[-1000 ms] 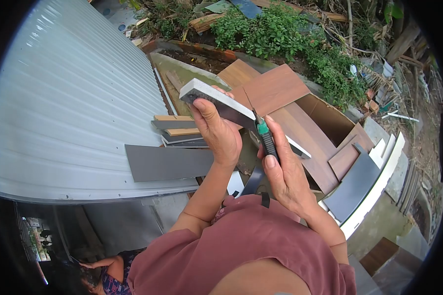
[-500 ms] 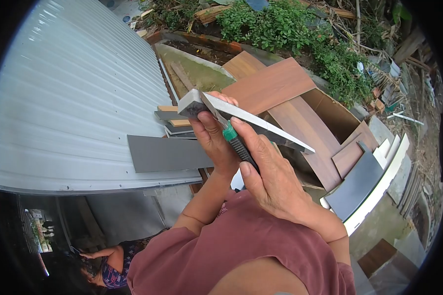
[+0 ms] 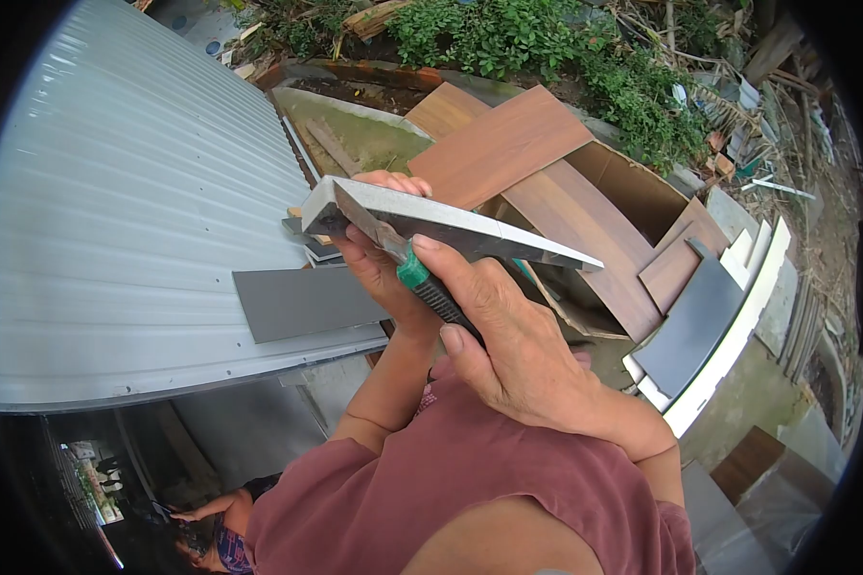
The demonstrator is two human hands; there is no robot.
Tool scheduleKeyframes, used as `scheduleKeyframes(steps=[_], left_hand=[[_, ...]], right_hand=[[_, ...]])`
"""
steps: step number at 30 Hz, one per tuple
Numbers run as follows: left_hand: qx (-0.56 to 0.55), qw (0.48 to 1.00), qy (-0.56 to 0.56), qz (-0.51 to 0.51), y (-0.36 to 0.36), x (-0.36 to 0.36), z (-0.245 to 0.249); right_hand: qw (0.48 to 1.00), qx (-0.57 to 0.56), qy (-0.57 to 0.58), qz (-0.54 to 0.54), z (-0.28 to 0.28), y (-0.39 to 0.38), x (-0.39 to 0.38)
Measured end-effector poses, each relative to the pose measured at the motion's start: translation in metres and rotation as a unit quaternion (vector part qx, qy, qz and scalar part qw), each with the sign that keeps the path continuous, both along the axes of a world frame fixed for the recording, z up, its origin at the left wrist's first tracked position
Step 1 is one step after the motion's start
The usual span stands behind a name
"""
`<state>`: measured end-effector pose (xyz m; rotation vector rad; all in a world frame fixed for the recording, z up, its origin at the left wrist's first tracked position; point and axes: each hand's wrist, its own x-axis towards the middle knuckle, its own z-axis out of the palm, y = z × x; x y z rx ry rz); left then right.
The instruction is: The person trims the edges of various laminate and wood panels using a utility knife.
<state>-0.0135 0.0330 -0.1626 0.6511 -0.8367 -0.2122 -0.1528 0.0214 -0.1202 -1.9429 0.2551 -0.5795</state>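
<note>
A long bar [image 3: 470,227] with a white top edge and a dark side is held in my left hand [image 3: 384,259], whose fingers wrap round it from behind and below. Its thick end points left, and the thin end reaches out to the right. My right hand [image 3: 508,345] grips a knife [image 3: 431,292] by its green and black handle, the forefinger stretched along it. The knife's dull metal blade lies against the dark side near the bar's thick end. Part of my left hand is hidden behind the bar and the knife.
Pale corrugated roofing [image 3: 153,211] fills the left, with a dark grey panel [image 3: 307,302] on its edge. Ahead are wood-grain boards [image 3: 508,144] over an open cardboard box [image 3: 633,192]. Dark and white panels [image 3: 690,331] lean right. Another person's arm [image 3: 216,505] shows lower left.
Both hands, the bar and the knife have shifted slightly left in view, and the background has moved left too. The blade stays against the bar's thick end.
</note>
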Motion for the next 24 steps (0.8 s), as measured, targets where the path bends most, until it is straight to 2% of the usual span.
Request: scheduleKeyframes(steps=[3, 5, 7, 9, 10, 11, 12, 13, 15, 16, 18, 24], left_hand=[[-0.019, 0.999, 0.022, -0.04, 0.002, 0.001, -0.003], [-0.012, 0.999, 0.023, -0.025, 0.0, -0.003, -0.004], [-0.027, 0.999, 0.031, 0.0, 0.0, -0.006, -0.002], [0.079, 0.992, 0.09, 0.043, 0.009, -0.011, -0.003], [0.056, 0.994, -0.004, 0.089, 0.005, -0.008, -0.007], [0.049, 0.996, -0.027, 0.074, 0.008, -0.006, -0.01], [0.017, 0.998, -0.01, 0.066, 0.007, -0.01, -0.011], [0.029, 0.994, 0.014, 0.101, 0.01, -0.012, -0.002], [0.013, 0.993, 0.02, 0.114, 0.007, -0.012, -0.004], [0.013, 0.992, 0.027, 0.122, 0.008, -0.012, -0.004], [0.036, 0.989, -0.005, 0.145, 0.012, -0.011, -0.004], [0.007, 0.99, 0.044, 0.135, 0.009, -0.01, -0.008]], right_hand=[[1.0, 0.015, 0.003, 0.003, 0.001, 0.002, -0.004], [1.0, -0.006, 0.02, 0.005, 0.001, 0.002, -0.004], [1.0, -0.007, -0.014, -0.002, -0.004, 0.004, -0.002], [0.997, -0.047, -0.054, -0.031, -0.015, 0.006, 0.002], [0.998, 0.027, -0.014, -0.057, -0.019, 0.014, -0.002], [0.995, 0.068, -0.003, -0.068, -0.017, 0.018, -0.002], [0.993, 0.081, -0.009, -0.088, -0.022, 0.02, -0.002], [0.989, 0.093, -0.017, -0.116, -0.026, 0.022, -0.003], [0.985, 0.13, 0.003, -0.112, -0.026, 0.023, -0.007], [0.98, 0.111, 0.001, -0.164, -0.028, 0.026, -0.003], [0.983, 0.09, 0.027, -0.16, -0.029, 0.024, -0.005], [0.982, 0.054, 0.023, -0.177, -0.042, 0.022, 0.0]])
